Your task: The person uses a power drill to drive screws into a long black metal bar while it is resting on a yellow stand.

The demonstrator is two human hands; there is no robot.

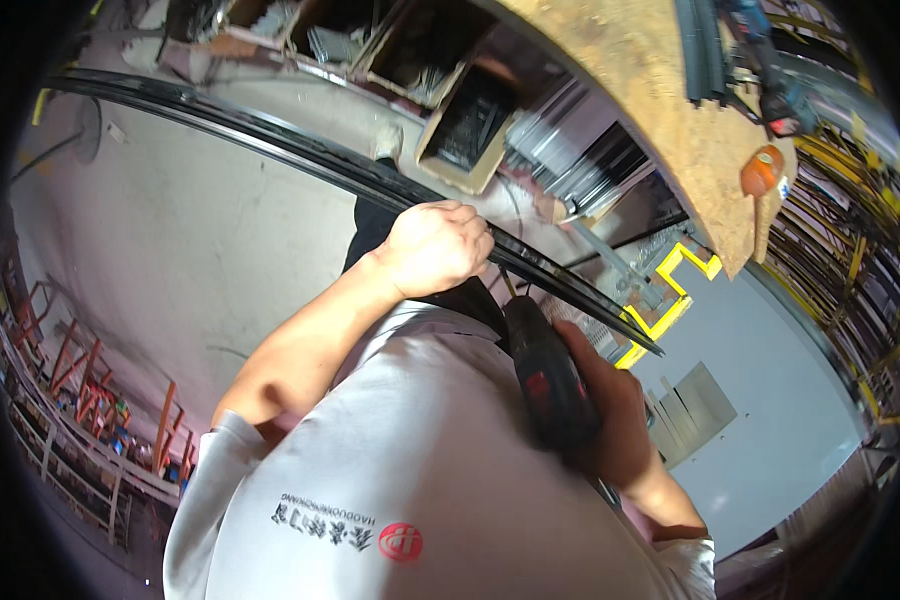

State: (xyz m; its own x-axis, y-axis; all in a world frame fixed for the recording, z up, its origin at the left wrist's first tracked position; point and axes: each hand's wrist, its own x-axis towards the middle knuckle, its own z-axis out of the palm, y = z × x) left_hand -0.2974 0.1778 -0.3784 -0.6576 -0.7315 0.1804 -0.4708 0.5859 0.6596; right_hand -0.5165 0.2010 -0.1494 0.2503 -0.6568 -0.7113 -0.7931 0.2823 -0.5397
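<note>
A long dark metal profile (270, 146) runs slantwise across the view, from the far left down to the right. My left hand (435, 243) is closed around it near the middle, fingers curled over its top. In my right hand (615, 405) is a black and red power drill (550, 385), held by its grip close to my body. The thin bit (508, 282) points up at the profile just right of my left hand; I cannot tell whether it touches. The profile's right end lies by a yellow-edged metal bracket (660, 315).
At the right back stands a wooden workbench (620, 60) with an orange-handled tool (763, 172) and another power tool (785, 105) on it. Open boxes (467, 125) of parts sit beyond the profile. A grey panel (770, 400) is at the right, racks (820, 210) behind it.
</note>
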